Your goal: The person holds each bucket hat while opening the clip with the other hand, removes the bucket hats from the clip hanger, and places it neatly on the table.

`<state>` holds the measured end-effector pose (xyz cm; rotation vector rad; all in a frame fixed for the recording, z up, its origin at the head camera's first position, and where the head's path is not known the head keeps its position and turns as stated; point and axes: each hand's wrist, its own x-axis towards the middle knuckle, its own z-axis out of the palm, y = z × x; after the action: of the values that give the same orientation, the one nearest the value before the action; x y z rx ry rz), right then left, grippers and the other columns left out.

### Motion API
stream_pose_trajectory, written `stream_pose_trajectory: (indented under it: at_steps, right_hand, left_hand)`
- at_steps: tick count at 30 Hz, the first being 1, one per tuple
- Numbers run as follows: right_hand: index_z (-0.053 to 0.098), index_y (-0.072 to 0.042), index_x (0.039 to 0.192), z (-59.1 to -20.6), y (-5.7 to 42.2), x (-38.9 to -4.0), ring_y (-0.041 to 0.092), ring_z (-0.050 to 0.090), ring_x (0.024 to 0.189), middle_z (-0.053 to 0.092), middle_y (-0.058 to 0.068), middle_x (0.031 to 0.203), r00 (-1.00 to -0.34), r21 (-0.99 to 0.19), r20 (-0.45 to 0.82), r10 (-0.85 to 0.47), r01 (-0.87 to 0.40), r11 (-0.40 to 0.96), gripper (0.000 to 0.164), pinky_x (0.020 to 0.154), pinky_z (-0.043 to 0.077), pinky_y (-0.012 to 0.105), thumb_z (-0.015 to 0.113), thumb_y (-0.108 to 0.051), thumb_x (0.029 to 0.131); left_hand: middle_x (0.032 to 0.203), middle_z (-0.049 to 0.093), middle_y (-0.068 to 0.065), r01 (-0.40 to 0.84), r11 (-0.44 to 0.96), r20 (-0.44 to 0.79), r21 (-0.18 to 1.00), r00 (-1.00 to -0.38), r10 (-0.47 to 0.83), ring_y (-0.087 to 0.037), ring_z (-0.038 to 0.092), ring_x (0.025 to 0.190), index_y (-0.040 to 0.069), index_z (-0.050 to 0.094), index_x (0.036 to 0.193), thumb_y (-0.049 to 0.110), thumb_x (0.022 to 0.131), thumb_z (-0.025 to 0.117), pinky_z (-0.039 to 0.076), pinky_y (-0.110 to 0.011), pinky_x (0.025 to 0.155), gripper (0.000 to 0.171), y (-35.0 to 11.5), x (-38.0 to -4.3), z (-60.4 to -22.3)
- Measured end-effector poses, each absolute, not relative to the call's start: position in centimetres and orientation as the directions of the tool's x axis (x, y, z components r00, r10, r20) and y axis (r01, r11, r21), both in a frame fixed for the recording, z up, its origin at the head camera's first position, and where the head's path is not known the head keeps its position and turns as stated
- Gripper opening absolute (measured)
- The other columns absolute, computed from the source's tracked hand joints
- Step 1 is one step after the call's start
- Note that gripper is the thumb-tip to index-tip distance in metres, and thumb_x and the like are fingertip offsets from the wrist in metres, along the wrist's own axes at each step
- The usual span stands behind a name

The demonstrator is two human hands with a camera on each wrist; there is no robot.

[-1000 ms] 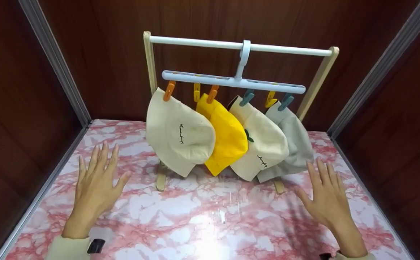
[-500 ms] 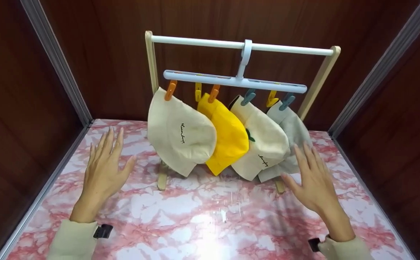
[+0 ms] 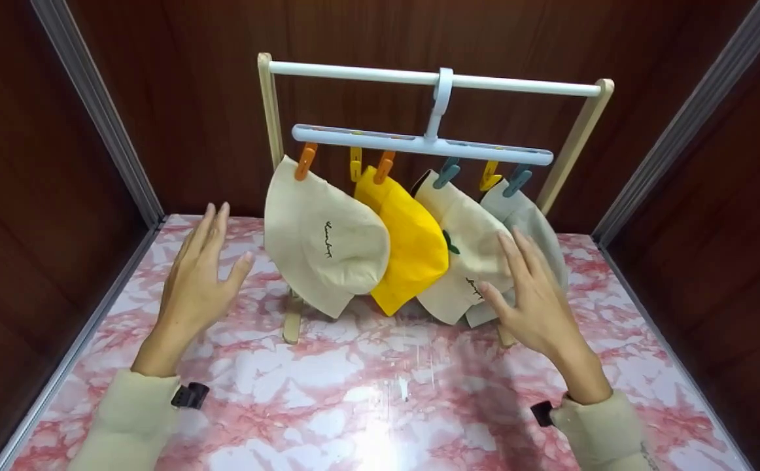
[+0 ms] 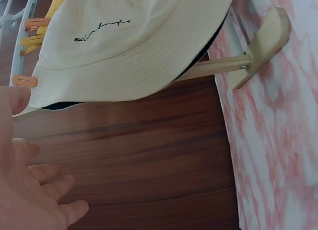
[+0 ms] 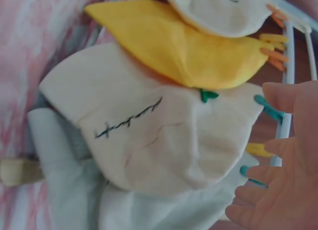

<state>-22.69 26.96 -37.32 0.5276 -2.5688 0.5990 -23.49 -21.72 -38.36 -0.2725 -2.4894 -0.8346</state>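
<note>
Several bucket hats hang by clothespins from a pale blue clip hanger (image 3: 380, 139). Leftmost is a cream hat (image 3: 314, 229) with black script, held by an orange clothespin (image 3: 306, 161). Beside it come a yellow hat (image 3: 413, 245), a second cream hat (image 3: 449, 216) with script and a green leaf, and a grey hat (image 3: 530, 219). My left hand (image 3: 200, 281) hovers left of the first cream hat, fingers straight, holding nothing. My right hand (image 3: 537, 304) is in front of the second cream and grey hats, partly covering them; its fingers are extended and grip nothing. Contact cannot be told.
The hanger hooks over the white bar (image 3: 517, 84) of a small rack with wooden legs (image 3: 579, 144). Yellow (image 3: 355, 165) and blue-grey clothespins (image 3: 447, 173) also hang there. Brown panels (image 3: 177, 118) enclose the pink marbled tabletop (image 3: 328, 392) on several sides.
Both hands have moved forward and inward toward the hats. My right hand has gone from beside the grey hat to in front of it. The hats hang as before.
</note>
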Motion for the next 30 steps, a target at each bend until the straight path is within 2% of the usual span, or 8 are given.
stream_pose_trajectory:
  at_steps: [8, 14, 19, 23, 30]
  right_hand:
    - [0.033, -0.012, 0.167, -35.8, 24.9, -23.4, 0.039, 0.027, 0.157, 0.027, 0.013, 0.173, -0.828, -0.457, 0.501, -0.252, -0.5, 0.736, 0.076, 0.121, 0.024, 0.073, 0.07, -0.03, 0.103]
    - [0.039, -0.012, 0.164, -34.9, 23.0, -23.9, 0.033, 0.033, 0.155, 0.035, 0.012, 0.17, -0.791, -0.5, 0.545, -0.28, -0.574, 0.648, 0.072, 0.122, 0.027, 0.069, 0.071, -0.025, 0.101]
    - [0.043, -0.012, 0.162, -34.1, 21.5, -24.2, 0.032, 0.04, 0.15, 0.042, 0.009, 0.166, -0.793, -0.576, 0.545, -0.273, -0.591, 0.566, 0.068, 0.121, 0.036, 0.061, 0.071, -0.025, 0.101]
    - [0.045, -0.013, 0.161, -33.5, 20.5, -24.5, 0.031, 0.048, 0.145, 0.046, 0.005, 0.164, -0.808, -0.662, 0.525, -0.269, -0.586, 0.468, 0.065, 0.118, 0.043, 0.055, 0.07, -0.024, 0.103]
    - [0.045, -0.006, 0.159, -32.6, 19.2, -25.2, 0.033, 0.051, 0.144, 0.048, 0.012, 0.162, -0.839, -0.788, 0.472, -0.27, -0.539, 0.298, 0.059, 0.117, 0.045, 0.044, 0.066, -0.017, 0.105]
  left_hand:
    - [0.174, 0.028, -0.014, 0.386, 0.677, 0.523, 0.627, -0.852, 0.001, -0.041, 0.026, 0.159, 0.02, 0.028, 0.169, 0.033, 0.106, 0.063, 0.024, -0.071, 0.122, 0.074, -21.4, -24.8, -37.5]
    - [0.167, 0.042, -0.011, 0.423, 0.572, 0.532, 0.703, -0.846, -0.029, -0.037, 0.045, 0.148, 0.018, 0.04, 0.165, 0.031, 0.106, 0.065, 0.034, -0.063, 0.121, 0.066, -21.0, -25.8, -37.4]
    - [0.161, 0.048, -0.01, 0.442, 0.473, 0.524, 0.762, -0.85, -0.05, -0.032, 0.051, 0.144, 0.014, 0.046, 0.16, 0.025, 0.105, 0.068, 0.039, -0.054, 0.121, 0.06, -20.7, -26.4, -37.2]
    - [0.157, 0.052, -0.01, 0.455, 0.408, 0.516, 0.792, -0.855, -0.049, -0.03, 0.054, 0.142, 0.013, 0.046, 0.159, 0.022, 0.104, 0.07, 0.04, -0.052, 0.12, 0.06, -20.5, -26.8, -37.0]
    - [0.153, 0.055, -0.011, 0.47, 0.337, 0.511, 0.816, -0.859, -0.037, -0.029, 0.057, 0.137, 0.011, 0.047, 0.157, 0.018, 0.103, 0.07, 0.042, -0.051, 0.119, 0.059, -20.1, -27.7, -36.5]
